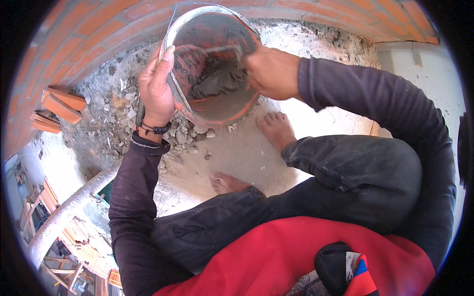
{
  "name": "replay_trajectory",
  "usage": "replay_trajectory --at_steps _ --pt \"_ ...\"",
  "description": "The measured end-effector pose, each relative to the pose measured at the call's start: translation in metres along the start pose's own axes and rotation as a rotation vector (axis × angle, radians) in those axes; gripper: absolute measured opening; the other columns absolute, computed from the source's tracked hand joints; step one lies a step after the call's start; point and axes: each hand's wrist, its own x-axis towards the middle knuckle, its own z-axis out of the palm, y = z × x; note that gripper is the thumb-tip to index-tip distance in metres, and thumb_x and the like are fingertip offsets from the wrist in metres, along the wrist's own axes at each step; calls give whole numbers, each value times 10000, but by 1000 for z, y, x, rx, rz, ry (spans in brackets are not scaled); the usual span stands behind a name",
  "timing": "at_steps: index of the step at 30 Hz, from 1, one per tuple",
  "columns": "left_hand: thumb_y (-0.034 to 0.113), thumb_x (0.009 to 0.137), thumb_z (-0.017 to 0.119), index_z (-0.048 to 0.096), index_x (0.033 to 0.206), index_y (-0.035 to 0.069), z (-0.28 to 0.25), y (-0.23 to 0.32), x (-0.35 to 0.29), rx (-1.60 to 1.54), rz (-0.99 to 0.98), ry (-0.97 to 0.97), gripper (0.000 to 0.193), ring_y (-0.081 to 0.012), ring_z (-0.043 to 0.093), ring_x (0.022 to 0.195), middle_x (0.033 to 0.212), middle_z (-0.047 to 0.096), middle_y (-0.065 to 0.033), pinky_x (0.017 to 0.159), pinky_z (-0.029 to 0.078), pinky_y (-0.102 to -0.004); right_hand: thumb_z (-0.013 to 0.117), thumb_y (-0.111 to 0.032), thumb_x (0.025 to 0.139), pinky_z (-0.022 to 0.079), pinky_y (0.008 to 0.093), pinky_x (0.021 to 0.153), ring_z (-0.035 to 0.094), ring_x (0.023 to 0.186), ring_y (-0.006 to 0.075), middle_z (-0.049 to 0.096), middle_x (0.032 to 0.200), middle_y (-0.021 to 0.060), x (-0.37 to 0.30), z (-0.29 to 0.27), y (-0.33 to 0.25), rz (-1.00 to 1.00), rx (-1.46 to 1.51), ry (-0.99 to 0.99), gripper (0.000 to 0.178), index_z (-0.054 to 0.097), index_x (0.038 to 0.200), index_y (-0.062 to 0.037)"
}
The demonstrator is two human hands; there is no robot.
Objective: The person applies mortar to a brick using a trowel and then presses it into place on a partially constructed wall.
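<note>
Your left hand [158, 89] grips the near-left rim of a round orange bucket [171, 37], its thumb laid over the edge, while your right hand [274, 73] is closed in a fist at the opposite side. The fist appears to hold a thin, grey, mortar-caked tool [222, 49], probably a trowel, though blur and grime hide its exact shape.

The bucket stands in front of your bare feet, beside the red brick wall [106, 29], its mouth tipped toward you. Inside, a dark grey lump of wet mortar [217, 81] sits low in the middle; a grey film coats the walls, with orange showing through in streaks. A thin wire handle [197, 3] arches past the far rim.

The step in hand looks to be gathering or stirring the mortar. The next move seems to call for a steady left-hand hold on the tilted rim and a firm sweep of the tool beneath the lump. Broken grey rubble [185, 133] lies just beside the bucket; loose orange bricks [62, 106] rest farther left.
</note>
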Motion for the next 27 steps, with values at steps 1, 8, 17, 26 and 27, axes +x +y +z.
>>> replay_trajectory --at_steps 1,8,17,26,27 --pt "140 980 583 656 1196 -58 0 0 0 7 -1 -4 302 -77 550 1034 1294 613 -73 925 407 -233 578 -67 788 539 480 718 649 810 429 641 822 269 4 -2 0 -11 -22 36 162 647 790 79" --pt "118 967 591 678 1136 -66 -12 -3 -1 12 22 -37 264 -90 547 1040 1312 610 -103 917 413 -246 562 -44 795 557 484 714 669 791 435 634 788 286 -16 -7 -9 77 15 -124 156 627 858 84" --pt "109 935 644 689 892 -83 18 9 -5 123 125 -31 202 -110 570 1014 1292 618 -136 857 434 -250 535 -102 848 523 488 721 637 755 447 624 762 290 -21 -2 16 60 75 -156 211 613 890 90" --pt "132 912 663 683 835 -87 29 13 -11 290 214 -124 233 -213 591 1134 1249 649 -185 937 442 -318 407 -262 1011 499 375 467 574 477 218 556 592 119 -2 -35 31 555 270 -539 405 614 956 82" --pt "133 914 662 683 836 -87 29 14 -11 277 200 -116 235 -209 589 1135 1257 645 -184 935 443 -316 428 -279 1010 477 352 413 548 444 184 537 575 91 -3 -33 32 524 313 -553 404 616 957 75"
